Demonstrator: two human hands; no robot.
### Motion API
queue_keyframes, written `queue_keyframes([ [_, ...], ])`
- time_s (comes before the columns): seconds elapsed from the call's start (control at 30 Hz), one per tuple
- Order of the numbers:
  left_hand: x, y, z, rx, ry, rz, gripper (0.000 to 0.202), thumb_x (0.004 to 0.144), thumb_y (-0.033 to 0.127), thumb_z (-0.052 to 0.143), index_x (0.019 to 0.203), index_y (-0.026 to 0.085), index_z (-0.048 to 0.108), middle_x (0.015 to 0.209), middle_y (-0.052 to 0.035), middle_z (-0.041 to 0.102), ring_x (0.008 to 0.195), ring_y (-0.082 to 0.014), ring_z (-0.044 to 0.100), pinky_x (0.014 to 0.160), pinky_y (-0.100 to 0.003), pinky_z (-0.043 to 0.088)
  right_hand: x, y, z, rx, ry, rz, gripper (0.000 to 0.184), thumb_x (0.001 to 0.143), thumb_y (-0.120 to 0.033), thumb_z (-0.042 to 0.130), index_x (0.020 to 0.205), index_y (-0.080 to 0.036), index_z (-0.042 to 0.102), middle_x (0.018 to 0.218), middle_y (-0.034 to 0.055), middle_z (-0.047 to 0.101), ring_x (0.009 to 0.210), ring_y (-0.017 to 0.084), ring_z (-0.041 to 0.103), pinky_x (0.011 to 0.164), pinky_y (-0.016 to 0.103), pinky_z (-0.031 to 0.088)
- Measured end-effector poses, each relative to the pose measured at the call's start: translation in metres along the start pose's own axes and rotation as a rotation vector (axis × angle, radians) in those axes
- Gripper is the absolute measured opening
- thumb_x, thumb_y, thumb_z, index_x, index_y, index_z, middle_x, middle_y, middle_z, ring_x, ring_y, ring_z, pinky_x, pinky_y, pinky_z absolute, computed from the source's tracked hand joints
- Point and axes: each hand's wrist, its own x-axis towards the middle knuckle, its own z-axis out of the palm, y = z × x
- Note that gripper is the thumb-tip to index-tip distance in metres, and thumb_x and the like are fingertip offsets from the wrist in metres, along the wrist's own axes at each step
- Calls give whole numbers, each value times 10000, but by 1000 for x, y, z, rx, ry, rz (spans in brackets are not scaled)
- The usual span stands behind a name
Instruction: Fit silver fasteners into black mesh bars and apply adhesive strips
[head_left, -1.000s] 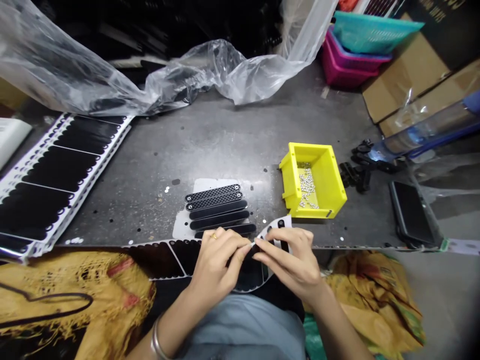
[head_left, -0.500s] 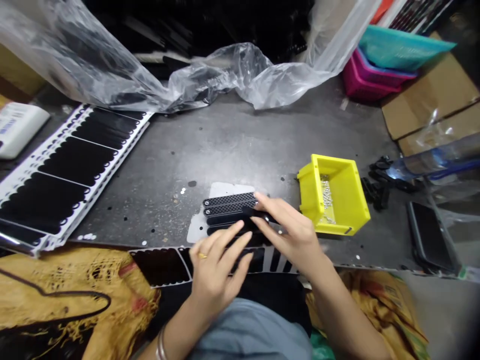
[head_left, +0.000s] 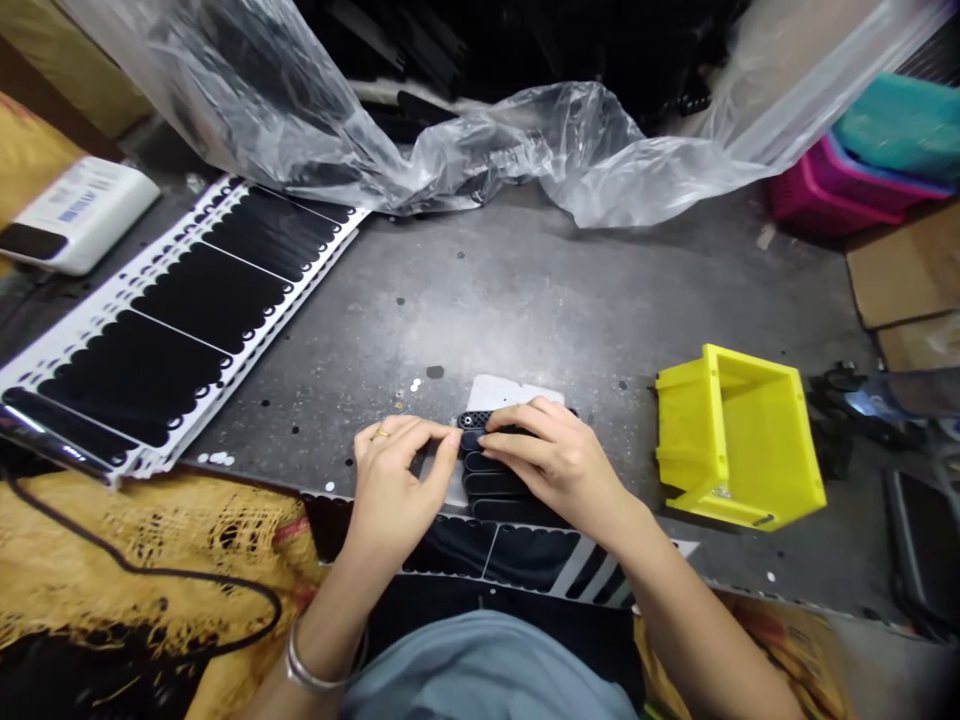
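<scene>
Several long black plastic strips (head_left: 491, 478) lie side by side on a white plate (head_left: 501, 391) near the front edge of the grey table (head_left: 525, 290). My right hand (head_left: 551, 455) lies flat over them, fingers stretched to the left across the top strips. My left hand (head_left: 396, 485) is curled at the strips' left ends, fingertips pressed against them. A sheet of black stickers on white backing (head_left: 517, 560) lies across my lap just under both hands.
A yellow bin (head_left: 739, 435) stands right of my hands. Stacked sheets of black stickers (head_left: 172, 320) lie at the left, a white device (head_left: 75, 210) behind them. Crumpled clear plastic (head_left: 480, 150) lines the back. Pink and teal baskets (head_left: 862, 170) stand back right, a dark phone (head_left: 926, 545) far right.
Both hands moved from the sticker sheet at my lap up onto the row of black strips. My right hand carried a black piece there and now rests on the strips.
</scene>
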Motion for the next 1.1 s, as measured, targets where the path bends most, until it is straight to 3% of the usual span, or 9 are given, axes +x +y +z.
queue_keyframes([
  [0.13,5,-2,1,-13,-32,-37,159,946,329,668,800,267,685,858,54,762,938,-197,667,997,-403,321,-6,1,-11,-76,-6,1,177,1018,-288,627,1102,-212,762,1114,78,748,920,213,636,776,367,488],
  [0.33,9,-6,1,-67,-60,-40,197,940,335,649,759,257,660,835,48,740,898,-195,662,980,-403,340,-38,24,-40,238,62,322,133,1012,-222,628,1079,-219,743,990,46,706,908,166,686,823,317,551],
  [0.6,14,-8,0,-23,-73,-18,217,942,376,647,760,260,671,828,50,749,892,-203,671,984,-413,333,-42,37,-29,299,104,261,126,997,-202,641,1056,-242,745,981,30,697,882,156,683,796,319,568],
  [0.67,13,-7,-3,16,-56,20,209,951,368,656,772,260,676,822,46,751,882,-207,675,970,-414,343,-45,34,-32,201,160,245,158,1009,-199,619,1104,-249,735,1017,47,668,898,166,669,804,335,566],
  [0.77,2,4,-8,94,79,152,124,967,304,672,852,261,691,868,28,761,910,-214,678,979,-420,348,-65,21,-47,31,302,316,180,1019,-180,594,1156,-235,699,1032,65,632,905,173,646,805,342,552],
  [0.83,-14,17,-9,64,112,279,69,970,223,673,912,259,683,887,21,757,916,-201,673,974,-402,371,-89,8,-61,51,214,384,116,999,-219,650,1110,-232,681,1002,48,652,910,176,646,808,340,539],
  [0.97,-45,47,6,-62,-189,498,221,956,235,713,1171,237,663,1059,-14,763,1020,-196,666,978,-360,400,-137,-20,-72,100,-169,412,118,969,-305,714,1065,-253,669,983,7,707,916,189,643,806,354,489],
  [1.03,-53,56,17,-50,-317,547,336,965,294,713,1281,215,629,1150,-37,755,1073,-210,656,993,-367,380,-150,-29,-70,83,-123,369,75,1022,-215,624,1079,-248,662,991,-5,726,926,171,647,867,367,452],
  [1.1,-55,61,25,-54,-379,537,202,996,269,667,1193,227,656,1073,-6,764,990,-192,659,956,-366,367,-153,-35,-66,18,29,329,149,1037,-140,575,1112,-236,660,1018,-4,742,967,161,658,963,397,399],
])
